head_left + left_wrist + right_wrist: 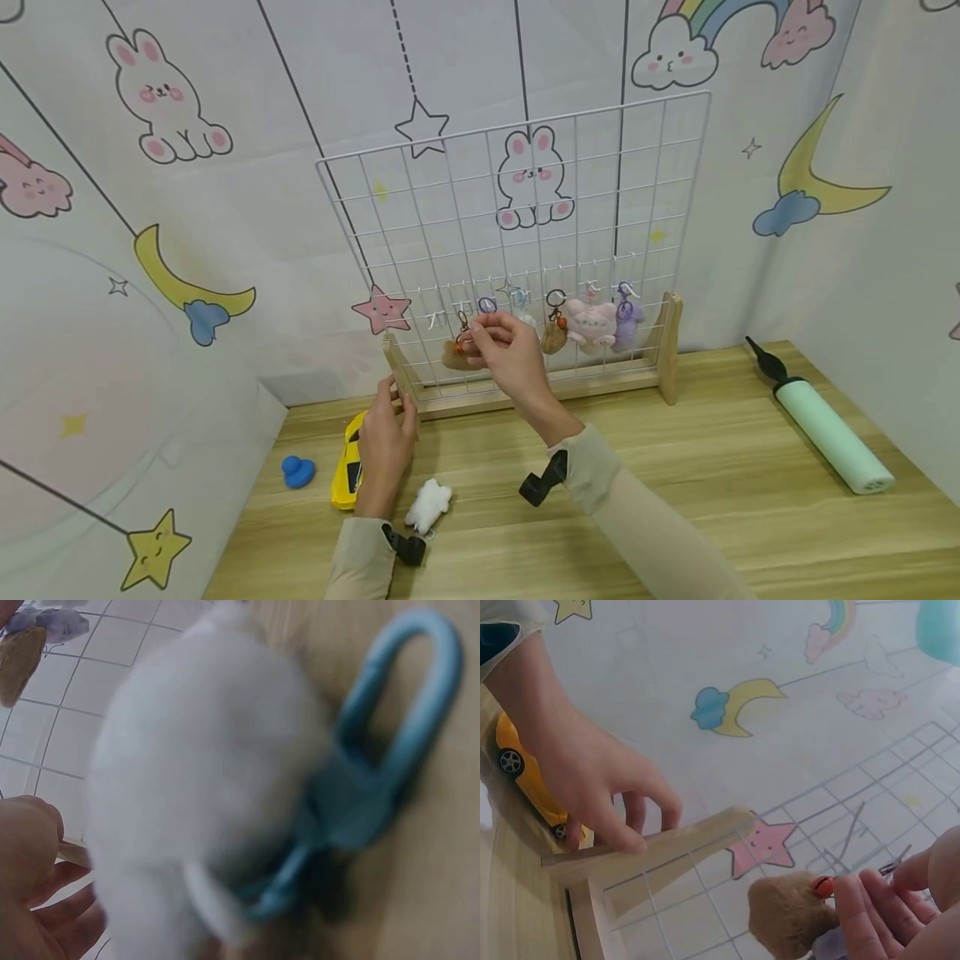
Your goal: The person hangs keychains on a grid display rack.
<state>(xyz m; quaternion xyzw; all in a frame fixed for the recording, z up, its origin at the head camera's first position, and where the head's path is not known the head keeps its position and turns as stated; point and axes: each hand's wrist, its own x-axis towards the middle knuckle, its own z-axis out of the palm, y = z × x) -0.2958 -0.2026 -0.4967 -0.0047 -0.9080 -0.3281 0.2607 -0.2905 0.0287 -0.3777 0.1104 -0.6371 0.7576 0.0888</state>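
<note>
My right hand pinches the metal clasp of a brown plush keychain with an orange bell, in front of the white wire grid rack, close to its lower left hooks. In the right wrist view, the brown plush hangs beside my fingers. My left hand grips the wooden foot at the rack's left end, fingers and thumb on either side of it. A white plush keychain lies on the table beside my left wrist; its teal clasp shows in the left wrist view.
Farther right on the rack hang another brown plush, a pink plush and a purple plush. A yellow toy car and blue rubber duck sit at left. A mint-green hand pump lies at right.
</note>
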